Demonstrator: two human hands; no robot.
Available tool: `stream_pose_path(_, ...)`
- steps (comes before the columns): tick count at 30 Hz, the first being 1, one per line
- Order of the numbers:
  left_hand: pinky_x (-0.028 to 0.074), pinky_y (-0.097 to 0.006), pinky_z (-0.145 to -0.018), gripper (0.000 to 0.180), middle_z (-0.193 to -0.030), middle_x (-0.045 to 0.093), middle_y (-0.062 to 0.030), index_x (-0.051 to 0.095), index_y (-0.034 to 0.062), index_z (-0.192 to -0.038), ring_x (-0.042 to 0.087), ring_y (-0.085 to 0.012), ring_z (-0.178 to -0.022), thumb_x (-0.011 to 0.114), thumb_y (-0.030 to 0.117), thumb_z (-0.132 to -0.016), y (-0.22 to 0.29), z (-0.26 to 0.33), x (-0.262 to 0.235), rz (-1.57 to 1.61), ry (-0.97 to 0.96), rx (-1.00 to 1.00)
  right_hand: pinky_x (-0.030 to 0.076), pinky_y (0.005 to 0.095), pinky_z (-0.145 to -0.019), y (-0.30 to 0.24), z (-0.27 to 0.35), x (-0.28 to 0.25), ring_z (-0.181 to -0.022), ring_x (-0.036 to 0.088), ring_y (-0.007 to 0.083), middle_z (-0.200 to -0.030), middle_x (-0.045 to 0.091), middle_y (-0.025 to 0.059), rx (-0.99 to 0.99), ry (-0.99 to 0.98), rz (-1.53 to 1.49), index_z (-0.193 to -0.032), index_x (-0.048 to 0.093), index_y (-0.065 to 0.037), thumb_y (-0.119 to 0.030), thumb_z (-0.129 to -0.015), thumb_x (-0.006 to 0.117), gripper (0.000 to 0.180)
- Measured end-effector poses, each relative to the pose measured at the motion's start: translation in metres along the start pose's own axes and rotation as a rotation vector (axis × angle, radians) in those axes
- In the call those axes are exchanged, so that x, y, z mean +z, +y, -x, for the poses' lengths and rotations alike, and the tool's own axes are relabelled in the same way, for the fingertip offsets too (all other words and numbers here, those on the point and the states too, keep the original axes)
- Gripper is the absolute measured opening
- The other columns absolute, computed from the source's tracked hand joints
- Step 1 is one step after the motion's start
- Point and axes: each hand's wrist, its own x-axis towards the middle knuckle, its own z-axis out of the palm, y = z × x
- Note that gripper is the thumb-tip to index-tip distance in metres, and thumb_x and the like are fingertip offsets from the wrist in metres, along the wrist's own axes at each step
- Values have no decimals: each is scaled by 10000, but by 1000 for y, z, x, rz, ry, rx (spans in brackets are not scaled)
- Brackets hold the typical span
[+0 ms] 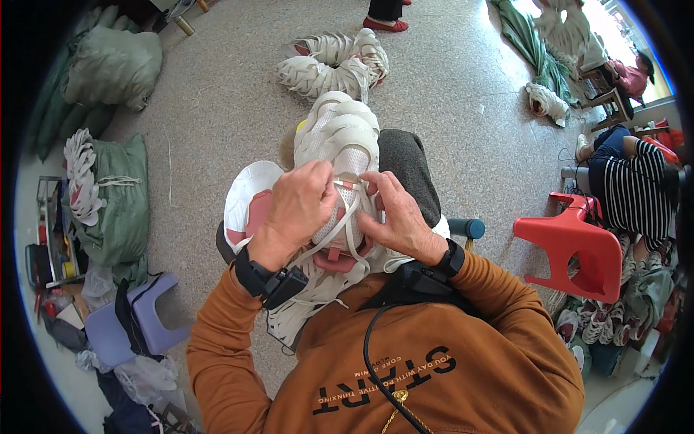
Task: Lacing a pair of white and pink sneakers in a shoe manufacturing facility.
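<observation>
A white mesh shoe upper point(341, 217) with pink lining lies in my lap, toe pointing away, at the near end of a row of nested white uppers point(336, 130). White shoelace point(350, 215) crosses its tongue, loose ends trailing toward me. My left hand point(303, 206) is closed at the left eyelet edge, pinching the lace; its fingertips are partly hidden. On the opposite edge, my right hand point(397, 217) curls thumb and forefinger around the upper's side. A white piece with a pink patch point(249, 206) rests left of my left wrist.
More nested uppers point(329, 65) lie on the floor ahead. A red plastic stool point(575, 242) stands at right, near a seated person in stripes point(632, 188) and a pile of shoes point(600, 322). Green sacks point(116, 195) and a purple chair point(134, 322) line the left.
</observation>
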Motion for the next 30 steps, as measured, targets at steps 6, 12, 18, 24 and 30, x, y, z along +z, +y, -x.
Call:
stream_pose_path(6,521,-447,-817,179,-991,628,-158,610,4,-1041,635,-365,-943,650,75,-882,9,17,1,116,53,-75,530,431,-815,-7,1,-4,-933,618,371,-1076,549,193,56,-45,3,-1307,502,3,-205,-819,683,560)
stream_pose_path(12,516,-434,-839,211,-968,610,-146,641,20,-1087,619,-352,-961,654,62,-880,3,27,13,125,152,-50,529,428,-798,-1,-2,-10,-919,621,340,-1085,544,190,93,-117,-47,-1326,498,-28,-179,-815,676,561)
stream_pose_path(18,514,-451,-810,168,-957,620,-149,660,28,-1043,623,-362,-946,650,58,-877,-1,28,14,193,208,-93,498,347,-677,-23,-19,-11,-742,578,229,-943,574,114,-174,19,96,-1082,634,3,-137,-858,724,279)
stream_pose_path(24,516,-464,-798,150,-968,627,-165,667,25,-1024,626,-381,-931,646,103,-897,-7,32,26,230,261,-106,466,463,-651,-32,-34,-2,-734,605,369,-791,598,149,-220,-114,274,-826,583,-20,-194,-875,720,227)
stream_pose_path(30,506,-444,-849,169,-963,607,-166,652,-4,-1014,607,-367,-954,634,49,-854,0,31,41,227,324,-44,468,466,-674,-34,-36,-9,-725,603,392,-756,592,164,-241,-205,413,-793,565,-20,-146,-870,655,173)
